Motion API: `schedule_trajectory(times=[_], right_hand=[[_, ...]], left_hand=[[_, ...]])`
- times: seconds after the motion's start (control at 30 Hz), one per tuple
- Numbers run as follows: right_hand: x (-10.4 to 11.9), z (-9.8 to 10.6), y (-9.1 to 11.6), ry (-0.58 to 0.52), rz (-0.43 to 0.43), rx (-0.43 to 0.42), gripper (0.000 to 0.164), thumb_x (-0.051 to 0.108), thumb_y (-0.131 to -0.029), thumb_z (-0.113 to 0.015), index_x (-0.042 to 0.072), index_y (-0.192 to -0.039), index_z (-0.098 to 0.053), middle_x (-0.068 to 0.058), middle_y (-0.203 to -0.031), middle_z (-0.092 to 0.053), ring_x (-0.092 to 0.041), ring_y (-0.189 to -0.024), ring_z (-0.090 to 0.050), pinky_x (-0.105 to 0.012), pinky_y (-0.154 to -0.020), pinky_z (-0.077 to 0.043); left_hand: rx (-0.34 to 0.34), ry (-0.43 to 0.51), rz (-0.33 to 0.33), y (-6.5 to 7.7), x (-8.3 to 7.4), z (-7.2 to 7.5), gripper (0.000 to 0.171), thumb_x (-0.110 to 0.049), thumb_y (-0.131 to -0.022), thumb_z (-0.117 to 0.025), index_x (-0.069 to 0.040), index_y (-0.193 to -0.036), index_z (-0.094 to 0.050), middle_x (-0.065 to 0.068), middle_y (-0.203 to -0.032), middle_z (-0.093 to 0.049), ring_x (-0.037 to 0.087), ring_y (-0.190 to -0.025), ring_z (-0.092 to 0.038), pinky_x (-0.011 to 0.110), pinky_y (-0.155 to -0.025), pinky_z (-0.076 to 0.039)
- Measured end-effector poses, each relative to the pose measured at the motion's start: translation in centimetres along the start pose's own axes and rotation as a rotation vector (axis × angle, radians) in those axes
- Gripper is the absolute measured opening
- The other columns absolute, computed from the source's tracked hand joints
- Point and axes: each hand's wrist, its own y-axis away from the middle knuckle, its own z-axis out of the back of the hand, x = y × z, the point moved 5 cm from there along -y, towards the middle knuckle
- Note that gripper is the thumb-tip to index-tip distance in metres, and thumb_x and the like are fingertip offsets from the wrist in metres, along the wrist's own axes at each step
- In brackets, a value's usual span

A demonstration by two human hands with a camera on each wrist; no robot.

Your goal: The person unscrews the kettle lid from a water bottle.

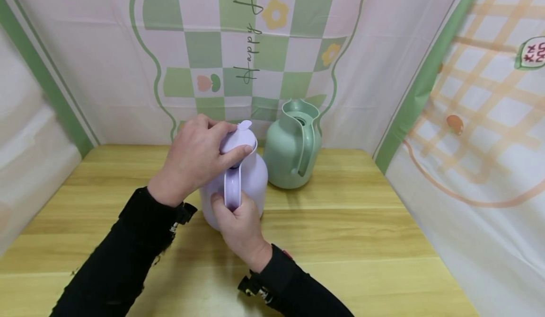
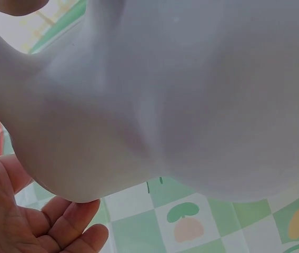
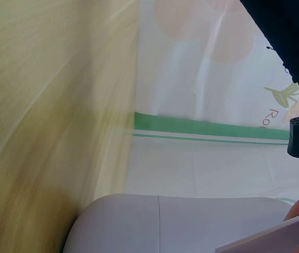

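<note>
A lilac thermos jug [image 1: 256, 177] stands upright on the table, its handle [image 1: 232, 187] toward me. My left hand [image 1: 191, 154] grips the jug's lilac lid [image 1: 234, 140] from above, thumb on the near side and fingers round the far side. Lower down, my right hand [image 1: 243, 229] holds the handle near its bottom end. The left wrist view is mostly filled by the jug's pale body [image 2: 202, 105], with left fingers [image 2: 68, 224] at its rim. In the right wrist view, the jug's side [image 3: 123, 226] shows beside the table, with the handle [image 3: 276, 237] in front.
A green thermos jug [image 1: 283, 156] stands close behind and to the right, its handle facing me and a dark ring visible in its mouth. The wooden table [image 1: 340, 250] ends at a checked curtain [image 1: 204, 52] behind. More patterned cloth [image 1: 489, 132] hangs on the right.
</note>
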Motion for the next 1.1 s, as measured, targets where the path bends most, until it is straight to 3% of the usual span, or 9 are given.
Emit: schedule_trajectory(times=[0.57,0.77,0.93,1.1], right_hand=[[0.1,0.0,0.0,0.003,0.009,-0.008,0.033,0.024,-0.098,-0.055,0.012,-0.072,-0.039,0.0,-0.064,-0.033,-0.014,-0.055,-0.037,-0.027,-0.051,-0.032],[0.1,0.0,0.0,0.001,0.029,-0.009,0.032,0.02,-0.098,-0.055,0.011,-0.072,-0.039,0.0,-0.064,-0.033,-0.014,-0.055,-0.037,-0.027,-0.05,-0.032],[0.1,0.0,0.0,0.01,0.039,-0.022,0.032,0.019,-0.096,-0.056,0.011,-0.071,-0.039,0.001,-0.062,-0.035,-0.012,-0.054,-0.039,-0.026,-0.049,-0.033],[0.1,0.0,-0.1,0.012,0.039,-0.034,0.033,0.019,-0.096,-0.056,0.012,-0.069,-0.039,0.002,-0.062,-0.034,-0.013,-0.056,-0.039,-0.026,-0.049,-0.033]], left_hand=[[0.003,-0.012,0.045,0.3,0.2,0.0,0.059,-0.062,-0.086,-0.06,-0.008,-0.108,-0.074,0.012,-0.092,-0.07,0.025,-0.078,-0.049,0.039,-0.064,-0.04],[0.03,0.009,0.055,0.3,0.5,-0.2,0.065,-0.063,-0.087,-0.057,-0.005,-0.112,-0.072,0.017,-0.103,-0.069,0.033,-0.094,-0.057,0.048,-0.076,-0.046],[0.138,0.069,0.024,0.2,0.7,-0.6,0.063,-0.059,-0.093,-0.05,-0.008,-0.129,-0.064,0.022,-0.128,-0.06,0.037,-0.119,-0.053,0.054,-0.095,-0.044],[0.291,0.14,0.048,0.1,0.9,-1.0,0.054,-0.047,-0.099,-0.04,-0.017,-0.142,-0.054,0.018,-0.146,-0.047,0.035,-0.131,-0.044,0.054,-0.105,-0.038]])
